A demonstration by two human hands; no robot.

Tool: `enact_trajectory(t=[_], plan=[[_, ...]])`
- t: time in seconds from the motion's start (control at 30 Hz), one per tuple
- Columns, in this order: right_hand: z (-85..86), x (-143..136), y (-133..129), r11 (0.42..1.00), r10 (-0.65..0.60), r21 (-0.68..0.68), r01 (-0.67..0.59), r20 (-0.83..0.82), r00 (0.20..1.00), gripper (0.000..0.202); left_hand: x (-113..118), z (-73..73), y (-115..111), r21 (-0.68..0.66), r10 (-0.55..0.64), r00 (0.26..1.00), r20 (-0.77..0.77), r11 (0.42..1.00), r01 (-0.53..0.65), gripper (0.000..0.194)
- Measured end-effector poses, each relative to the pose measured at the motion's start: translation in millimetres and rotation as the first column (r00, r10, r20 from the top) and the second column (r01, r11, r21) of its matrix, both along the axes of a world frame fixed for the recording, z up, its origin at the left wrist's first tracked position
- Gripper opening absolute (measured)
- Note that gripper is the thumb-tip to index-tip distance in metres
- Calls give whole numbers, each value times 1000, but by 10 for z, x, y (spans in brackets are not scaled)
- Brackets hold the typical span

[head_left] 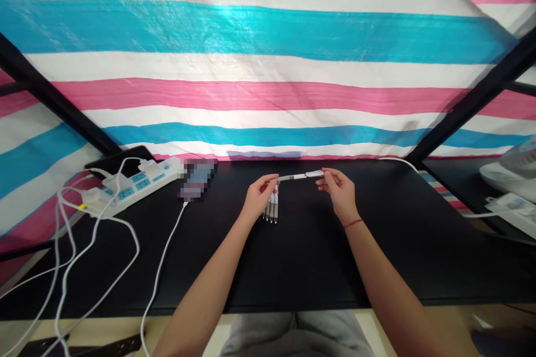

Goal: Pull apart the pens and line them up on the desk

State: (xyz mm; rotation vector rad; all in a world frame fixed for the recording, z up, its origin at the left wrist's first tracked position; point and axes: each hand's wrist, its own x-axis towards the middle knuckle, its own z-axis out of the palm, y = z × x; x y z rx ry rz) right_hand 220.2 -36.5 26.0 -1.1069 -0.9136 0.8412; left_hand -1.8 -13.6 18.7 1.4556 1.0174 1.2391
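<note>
A white and grey pen (299,176) is held nearly level above the table, pinched at both ends. My left hand (260,195) has its fingertips closed on the grey end. The other end sits between the thumb and fingers of my right hand (340,192), which has a red string around the wrist. Below and partly behind my left hand, several similar pens (272,211) lie side by side on the black table (318,268), their tips pointing toward me. My left hand hides part of that row.
A white power strip (138,185) with plugs and tangled white cables (96,228) lies on the left. Beside it is a blurred-out phone (196,179) on a charging cable. Another power strip (513,209) stands at the far right, and a striped sheet (268,72) hangs behind.
</note>
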Motion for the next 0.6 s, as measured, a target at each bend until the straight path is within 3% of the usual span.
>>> enact_trajectory(t=[0.4,0.6], plan=[[-14,21,2,998,49,-26,-49,22,999,31,-4,-8,-6,70,74,995,-60,995,-70,32],[-29,14,-6,996,90,-26,-88,138,986,36,-19,11,7,77,77,996,-33,994,-74,29]])
